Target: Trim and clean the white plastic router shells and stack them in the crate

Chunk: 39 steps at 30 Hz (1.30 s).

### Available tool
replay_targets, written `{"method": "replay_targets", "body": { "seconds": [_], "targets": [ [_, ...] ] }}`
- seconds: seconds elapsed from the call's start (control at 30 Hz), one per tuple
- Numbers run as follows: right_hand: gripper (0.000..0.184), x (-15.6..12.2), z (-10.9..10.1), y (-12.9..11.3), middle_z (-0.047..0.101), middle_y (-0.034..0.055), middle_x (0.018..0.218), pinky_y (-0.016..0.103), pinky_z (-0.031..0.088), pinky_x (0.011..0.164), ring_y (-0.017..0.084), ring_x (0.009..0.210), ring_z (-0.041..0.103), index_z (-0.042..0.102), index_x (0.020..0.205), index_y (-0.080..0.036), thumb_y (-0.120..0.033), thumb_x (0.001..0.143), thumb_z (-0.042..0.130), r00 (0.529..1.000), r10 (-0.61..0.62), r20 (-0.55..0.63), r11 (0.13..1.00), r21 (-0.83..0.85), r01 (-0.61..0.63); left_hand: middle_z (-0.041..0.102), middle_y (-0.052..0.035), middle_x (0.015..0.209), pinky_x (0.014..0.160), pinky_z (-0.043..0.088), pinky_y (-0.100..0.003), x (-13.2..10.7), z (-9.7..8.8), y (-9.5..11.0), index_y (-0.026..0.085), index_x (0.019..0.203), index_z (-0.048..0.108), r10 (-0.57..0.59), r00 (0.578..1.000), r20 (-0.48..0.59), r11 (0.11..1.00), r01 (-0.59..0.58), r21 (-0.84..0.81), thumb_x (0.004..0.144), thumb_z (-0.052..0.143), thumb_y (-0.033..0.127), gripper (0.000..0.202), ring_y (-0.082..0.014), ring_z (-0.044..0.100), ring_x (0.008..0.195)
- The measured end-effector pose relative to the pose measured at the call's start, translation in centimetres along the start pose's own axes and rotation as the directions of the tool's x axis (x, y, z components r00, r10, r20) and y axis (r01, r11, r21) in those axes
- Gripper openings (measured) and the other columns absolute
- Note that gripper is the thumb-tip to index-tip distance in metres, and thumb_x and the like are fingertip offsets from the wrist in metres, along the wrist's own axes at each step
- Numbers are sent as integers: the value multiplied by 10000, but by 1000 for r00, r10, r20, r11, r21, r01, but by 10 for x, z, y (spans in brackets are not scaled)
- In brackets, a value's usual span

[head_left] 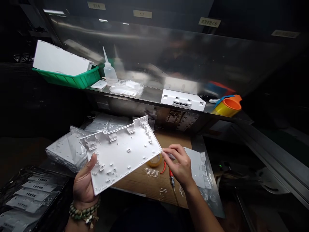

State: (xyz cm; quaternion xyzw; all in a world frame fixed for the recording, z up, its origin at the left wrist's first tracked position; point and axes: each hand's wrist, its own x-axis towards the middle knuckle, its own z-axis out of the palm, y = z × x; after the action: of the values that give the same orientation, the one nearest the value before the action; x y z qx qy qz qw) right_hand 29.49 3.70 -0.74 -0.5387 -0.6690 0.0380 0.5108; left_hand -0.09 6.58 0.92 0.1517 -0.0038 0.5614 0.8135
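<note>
My left hand [84,183] grips the lower left corner of a white plastic cover panel [123,151], thumb on its ribbed inner face, holding it tilted above the bench. My right hand [180,166] pinches a small pale strip at the panel's right edge, fingers closed round it. A roll of clear tape [154,161] lies on brown cardboard [149,180] just under the panel. A red-handled tool [170,174] rests under my right hand.
Bagged white panels [65,151] are stacked at the left, more parts in a dark tray [29,193] lower left. On the metal shelf [149,93] behind stand a green bin [70,79], a squeeze bottle [109,72], a white housing [182,100] and orange tape rolls [228,106].
</note>
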Motion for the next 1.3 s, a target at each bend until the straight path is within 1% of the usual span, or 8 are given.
{"method": "replay_targets", "body": {
  "seconds": [0.2,0.3,0.43,0.57,0.9,1.07,1.2,1.3],
  "targets": [
    [104,12,-1,23,659,41,923,315,533,751,179,851,643,781,943,-244,-255,951,677,998,53,-26,998,-42,-54,431,-52,1600,1275,96,-547,-10,-4,2,348,1594,350,-50,997,61,999,49,7,1074,108,416,578,-292,270,1522],
    [108,31,-1,17,648,39,942,304,533,741,169,851,643,784,949,-237,-283,947,687,982,148,-114,988,67,-141,463,34,1581,1277,145,-533,-21,-14,0,465,1562,357,-58,998,-7,998,58,36,1067,172,397,533,-279,278,1519],
    [114,52,7,-5,648,39,969,299,532,784,162,888,645,782,973,-230,-261,955,674,978,132,-159,980,172,-105,504,139,1537,1271,234,-488,-34,-28,-2,592,1541,236,-74,990,-119,992,86,95,1052,231,303,568,-238,335,1497],
    [115,57,20,-9,650,37,953,295,522,797,163,892,646,781,964,-224,-251,952,670,980,138,-144,974,200,-108,429,102,1596,1265,226,-527,-39,-26,-13,554,1570,57,-32,981,-192,982,67,178,1036,273,237,658,-263,357,1491],
    [159,45,25,26,652,35,931,318,507,774,177,871,638,788,915,-215,-350,929,706,964,220,-148,970,142,-200,387,-13,1649,1263,220,-542,-37,-23,-29,506,1611,29,37,954,-299,960,48,274,1023,431,195,778,-286,389,1481],
    [96,36,33,-15,652,44,964,322,537,781,186,902,642,767,955,-230,-304,936,709,986,122,-115,971,218,-94,511,-38,1580,1219,380,-487,-27,-5,-47,460,1598,273,8,886,-464,884,211,417,942,658,164,816,-291,520,1409],
    [98,24,45,-61,654,53,992,319,558,809,186,924,660,748,1019,-240,-217,945,688,1000,-14,12,957,289,10,435,-10,1634,1222,387,-427,-16,5,-70,403,1506,468,75,907,-414,819,180,545,916,724,229,666,-300,423,1483],
    [133,17,53,-68,659,57,985,319,564,805,189,922,667,739,1045,-235,-179,942,678,997,-74,25,951,303,63,422,16,1640,1260,306,-393,-14,2,-80,408,1469,502,85,927,-366,770,172,615,929,717,270,597,-275,346,1527]
  ]
}}
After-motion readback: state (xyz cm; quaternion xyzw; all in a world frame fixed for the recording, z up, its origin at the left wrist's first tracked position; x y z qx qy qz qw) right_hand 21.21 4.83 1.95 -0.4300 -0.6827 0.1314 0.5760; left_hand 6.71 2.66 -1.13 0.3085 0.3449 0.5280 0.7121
